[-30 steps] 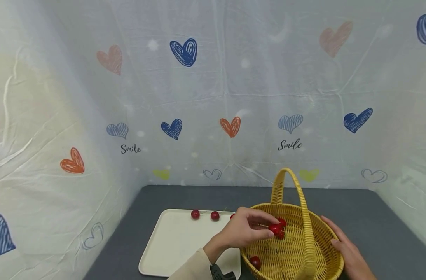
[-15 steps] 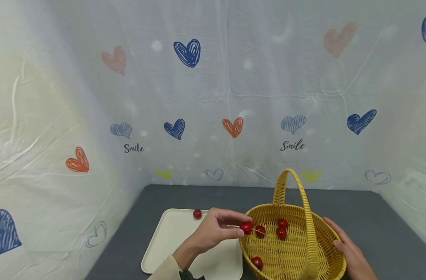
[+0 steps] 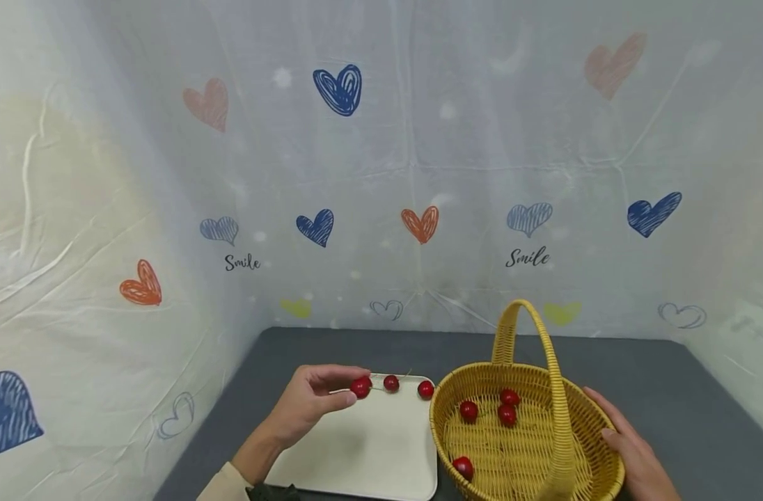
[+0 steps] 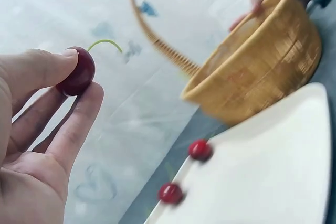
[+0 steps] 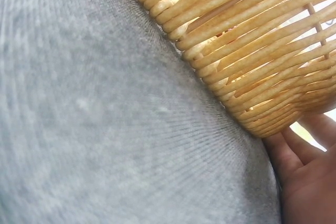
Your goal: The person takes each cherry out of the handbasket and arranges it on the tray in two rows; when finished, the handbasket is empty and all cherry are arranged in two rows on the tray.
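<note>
A dark red cherry (image 4: pixel 80 73) with a curved green stem is pinched between the thumb and fingers of my left hand (image 3: pixel 306 403). That hand hovers above the cream tray (image 3: pixel 369 459) near its far left part. On the tray's far edge lie two more cherries, one in the middle (image 3: pixel 390 383) and one by the right corner (image 3: pixel 426 390). To the right stands a yellow wicker basket (image 3: pixel 519 452) with several cherries inside, one of them a cherry (image 3: pixel 462 467) near its left wall. My right hand (image 3: pixel 638 456) holds the basket's right side, thumb over the rim.
The basket's tall arched handle (image 3: pixel 560 417) rises across its opening. A dark grey tabletop (image 3: pixel 469 341) lies under tray and basket. Behind it hangs a pale curtain (image 3: pixel 457 139) printed with hearts, and it also runs along the sides.
My left hand has moved left, out of the basket, past its rim and over the tray, with a cherry between its fingers. The right hand has stayed on the basket.
</note>
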A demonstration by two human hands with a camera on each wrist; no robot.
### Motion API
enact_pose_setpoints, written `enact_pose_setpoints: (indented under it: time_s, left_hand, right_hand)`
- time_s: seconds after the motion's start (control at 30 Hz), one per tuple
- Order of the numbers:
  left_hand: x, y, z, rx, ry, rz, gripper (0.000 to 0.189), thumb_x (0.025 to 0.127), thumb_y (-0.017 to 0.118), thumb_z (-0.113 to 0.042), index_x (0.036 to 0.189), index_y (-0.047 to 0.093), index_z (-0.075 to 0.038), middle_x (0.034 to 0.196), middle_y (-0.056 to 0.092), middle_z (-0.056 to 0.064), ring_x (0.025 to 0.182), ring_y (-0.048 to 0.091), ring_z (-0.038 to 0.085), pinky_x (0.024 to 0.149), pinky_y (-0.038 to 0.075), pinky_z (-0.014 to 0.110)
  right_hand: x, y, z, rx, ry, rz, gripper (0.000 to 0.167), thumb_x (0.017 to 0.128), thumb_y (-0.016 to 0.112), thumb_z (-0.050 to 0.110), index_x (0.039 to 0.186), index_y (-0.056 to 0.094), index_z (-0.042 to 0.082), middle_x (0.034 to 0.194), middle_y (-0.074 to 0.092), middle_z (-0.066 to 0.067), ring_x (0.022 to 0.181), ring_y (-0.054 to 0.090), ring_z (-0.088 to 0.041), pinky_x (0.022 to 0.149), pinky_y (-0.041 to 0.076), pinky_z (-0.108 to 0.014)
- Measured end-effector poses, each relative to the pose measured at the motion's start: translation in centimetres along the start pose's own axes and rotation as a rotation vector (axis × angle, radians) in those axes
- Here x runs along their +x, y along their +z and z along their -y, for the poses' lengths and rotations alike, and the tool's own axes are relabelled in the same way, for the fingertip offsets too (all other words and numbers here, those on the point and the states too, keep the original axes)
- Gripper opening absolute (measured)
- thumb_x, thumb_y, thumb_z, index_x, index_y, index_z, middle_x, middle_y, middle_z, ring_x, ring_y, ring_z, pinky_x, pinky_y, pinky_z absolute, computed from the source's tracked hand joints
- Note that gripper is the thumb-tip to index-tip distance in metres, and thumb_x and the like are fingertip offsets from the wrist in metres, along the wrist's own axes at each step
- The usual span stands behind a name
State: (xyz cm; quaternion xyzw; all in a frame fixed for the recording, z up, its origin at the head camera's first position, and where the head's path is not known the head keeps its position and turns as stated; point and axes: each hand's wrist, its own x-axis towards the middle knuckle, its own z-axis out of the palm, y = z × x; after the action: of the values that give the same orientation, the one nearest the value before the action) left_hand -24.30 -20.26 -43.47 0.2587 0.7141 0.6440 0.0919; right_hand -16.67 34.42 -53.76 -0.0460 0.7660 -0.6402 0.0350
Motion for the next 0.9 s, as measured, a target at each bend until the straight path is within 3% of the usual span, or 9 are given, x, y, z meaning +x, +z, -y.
enact_pose_setpoints:
  time_s: [0.13,0.27,0.43,0.57,0.73,0.9]
  left_hand:
    - [-0.9,-2.6,0.5,0.048,-0.005,-0.063,0.042,0.100,0.079,-0.007,0.140,0.072,0.001,0.134,0.079,0.005,0.116,0.078,0.017,0.095,0.065,0.031]
    - [-1.3,-4.5,1.4,0.059,-0.049,-0.119,0.044,0.099,0.080,-0.008,0.141,0.071,0.003,0.131,0.080,0.004,0.115,0.078,0.016,0.097,0.065,0.030]
    - [-1.0,-6.1,3.1,0.105,-0.095,-0.174,0.045,0.099,0.082,-0.011,0.140,0.072,0.002,0.131,0.079,0.013,0.115,0.078,0.013,0.097,0.063,0.026]
    - [-0.7,-6.9,4.5,0.128,-0.130,-0.207,0.046,0.098,0.083,-0.011,0.140,0.072,0.003,0.135,0.076,0.022,0.116,0.077,0.012,0.096,0.063,0.025]
    - [-0.3,-7.3,6.0,0.230,-0.180,-0.261,0.043,0.098,0.083,-0.012,0.138,0.074,0.000,0.133,0.077,0.018,0.116,0.078,0.017,0.093,0.064,0.025]
    - [0.2,-6.9,7.0,0.372,-0.187,-0.340,0.032,0.097,0.081,-0.003,0.128,0.080,-0.005,0.124,0.080,0.015,0.114,0.080,0.029,0.089,0.067,0.033]
  right_hand:
    - [0.0,-0.1,0.2,0.005,-0.026,0.011,0.060,0.122,0.025,0.027,0.178,0.004,0.023,0.136,0.043,0.046,0.113,0.068,0.002,0.079,0.067,-0.039]
    - [0.1,-0.2,0.3,0.039,-0.037,0.027,0.060,0.122,0.025,0.025,0.178,0.003,0.024,0.136,0.046,0.045,0.113,0.069,0.000,0.080,0.067,-0.039]
    - [0.0,-0.3,0.3,0.027,-0.015,-0.003,0.060,0.122,0.027,0.026,0.178,0.005,0.023,0.135,0.045,0.046,0.112,0.070,0.000,0.080,0.067,-0.038]
    - [0.0,-0.3,0.3,0.050,-0.020,0.021,0.060,0.122,0.026,0.025,0.178,0.003,0.024,0.136,0.045,0.046,0.113,0.069,0.001,0.081,0.067,-0.038]
    - [0.1,-0.5,0.1,0.091,-0.043,0.060,0.061,0.122,0.025,0.023,0.178,0.001,0.026,0.138,0.046,0.045,0.116,0.068,0.002,0.083,0.067,-0.038]
    - [0.0,-0.3,0.0,0.072,0.019,0.037,0.062,0.122,0.026,0.028,0.178,0.000,0.024,0.135,0.044,0.046,0.115,0.069,0.002,0.083,0.067,-0.041]
